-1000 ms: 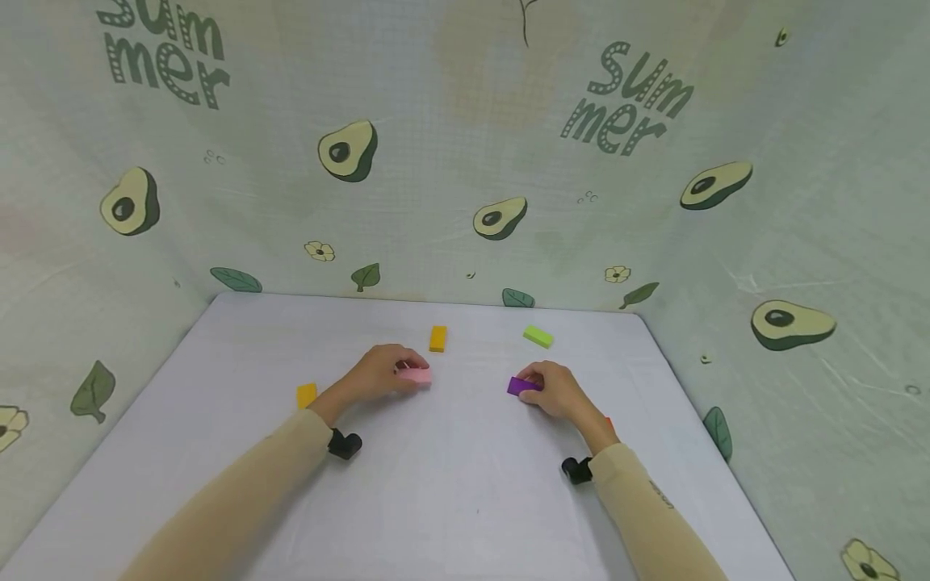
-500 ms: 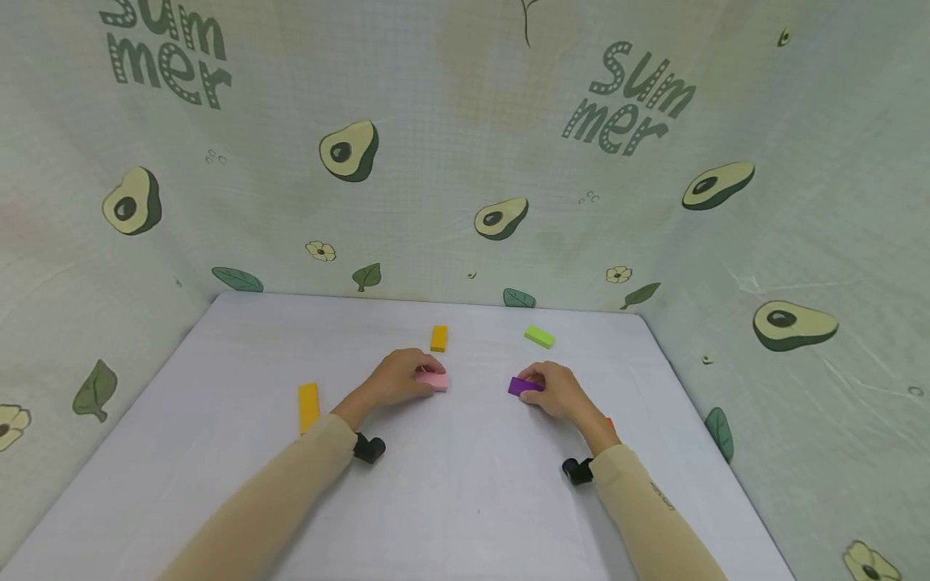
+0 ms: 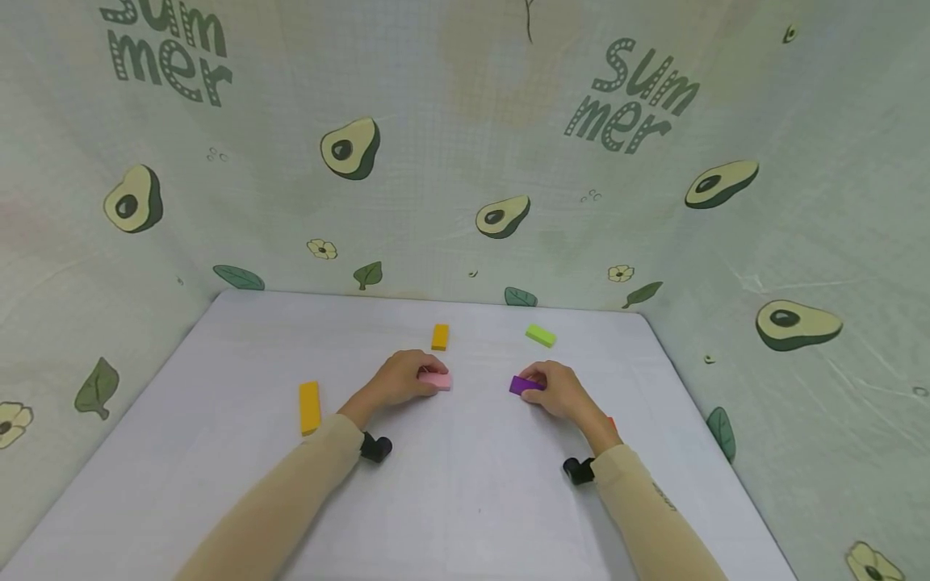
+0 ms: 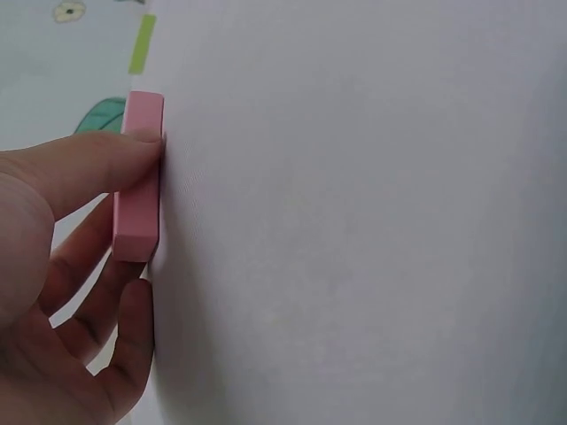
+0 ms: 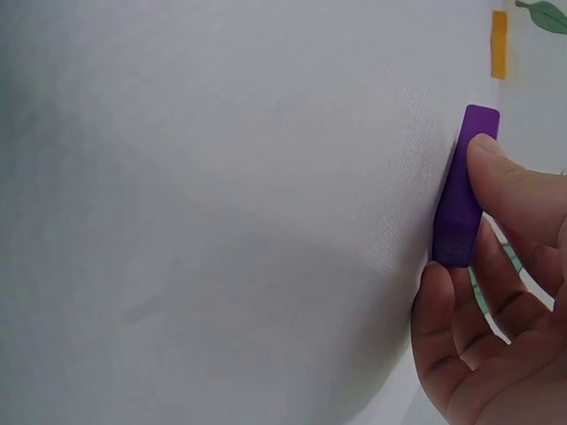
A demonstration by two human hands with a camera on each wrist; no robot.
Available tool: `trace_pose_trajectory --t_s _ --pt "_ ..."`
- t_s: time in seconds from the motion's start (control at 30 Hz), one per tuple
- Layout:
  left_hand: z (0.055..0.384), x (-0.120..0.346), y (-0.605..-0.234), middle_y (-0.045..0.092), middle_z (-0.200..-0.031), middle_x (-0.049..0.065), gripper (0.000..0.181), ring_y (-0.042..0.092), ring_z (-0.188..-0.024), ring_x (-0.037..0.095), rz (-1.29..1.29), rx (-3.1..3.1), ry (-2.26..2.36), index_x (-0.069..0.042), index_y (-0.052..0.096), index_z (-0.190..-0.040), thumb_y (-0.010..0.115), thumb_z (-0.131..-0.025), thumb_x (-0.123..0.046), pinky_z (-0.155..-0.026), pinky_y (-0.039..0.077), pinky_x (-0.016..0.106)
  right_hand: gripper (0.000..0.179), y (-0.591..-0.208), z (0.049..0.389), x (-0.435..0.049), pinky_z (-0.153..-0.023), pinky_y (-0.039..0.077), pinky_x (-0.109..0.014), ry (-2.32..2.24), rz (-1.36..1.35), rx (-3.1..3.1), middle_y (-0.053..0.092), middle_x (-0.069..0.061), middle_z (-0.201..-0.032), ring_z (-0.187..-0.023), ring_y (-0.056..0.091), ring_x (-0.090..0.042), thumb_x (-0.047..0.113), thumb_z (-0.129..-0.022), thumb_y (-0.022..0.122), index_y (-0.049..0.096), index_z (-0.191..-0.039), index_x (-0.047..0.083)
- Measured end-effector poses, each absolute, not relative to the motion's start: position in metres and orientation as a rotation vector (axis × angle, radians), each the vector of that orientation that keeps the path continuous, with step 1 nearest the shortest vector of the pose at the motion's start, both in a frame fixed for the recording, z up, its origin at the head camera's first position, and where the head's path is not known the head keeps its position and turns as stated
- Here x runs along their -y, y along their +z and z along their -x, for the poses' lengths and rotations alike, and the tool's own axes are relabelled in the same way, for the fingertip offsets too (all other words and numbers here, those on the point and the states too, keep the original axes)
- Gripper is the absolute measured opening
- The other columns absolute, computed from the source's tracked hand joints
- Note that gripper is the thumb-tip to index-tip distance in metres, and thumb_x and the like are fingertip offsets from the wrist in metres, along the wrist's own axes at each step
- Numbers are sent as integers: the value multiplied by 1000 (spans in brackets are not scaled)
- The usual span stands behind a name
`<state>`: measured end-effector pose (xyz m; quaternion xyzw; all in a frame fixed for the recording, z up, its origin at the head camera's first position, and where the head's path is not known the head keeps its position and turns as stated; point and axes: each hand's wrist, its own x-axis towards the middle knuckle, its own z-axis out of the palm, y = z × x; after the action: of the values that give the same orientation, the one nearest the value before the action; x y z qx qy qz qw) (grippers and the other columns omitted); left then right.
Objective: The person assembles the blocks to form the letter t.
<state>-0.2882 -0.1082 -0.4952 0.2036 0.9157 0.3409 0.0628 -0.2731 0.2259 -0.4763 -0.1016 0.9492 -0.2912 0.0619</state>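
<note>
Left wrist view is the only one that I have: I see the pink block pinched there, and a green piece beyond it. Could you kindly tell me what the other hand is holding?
Observer: The right hand holds a purple block.
Operator: Thank you. Does it touch the pink block?
Observer: No, the head view shows bare white table between the two.
Operator: And is some block lying to the left of the left hand?
Observer: Yes, a yellow-orange block lies there.
</note>
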Motion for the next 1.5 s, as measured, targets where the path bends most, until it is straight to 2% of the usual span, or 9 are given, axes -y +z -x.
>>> trace_pose_trajectory --t_s 0.73,1.5 --pt "292 105 -493 74 -119 -8 28 60 -109 17 -510 -2702 1067 -27 81 -118 86 -91 -19 -103 52 42 29 -478 271 -228 -102 51 -52 -898 296 -2871 70 -10 -114 -108 62 -28 14 -95 81 76 -123 11" --pt "286 104 -489 73 -124 -5 30 60 -114 20 -441 -2716 1068 -26 81 -120 86 -92 -18 -107 51 43 27 -483 268 -224 -104 51 -52 -915 264 -2892 70 -11 -117 -111 63 -29 12 -97 78 76 -124 10"
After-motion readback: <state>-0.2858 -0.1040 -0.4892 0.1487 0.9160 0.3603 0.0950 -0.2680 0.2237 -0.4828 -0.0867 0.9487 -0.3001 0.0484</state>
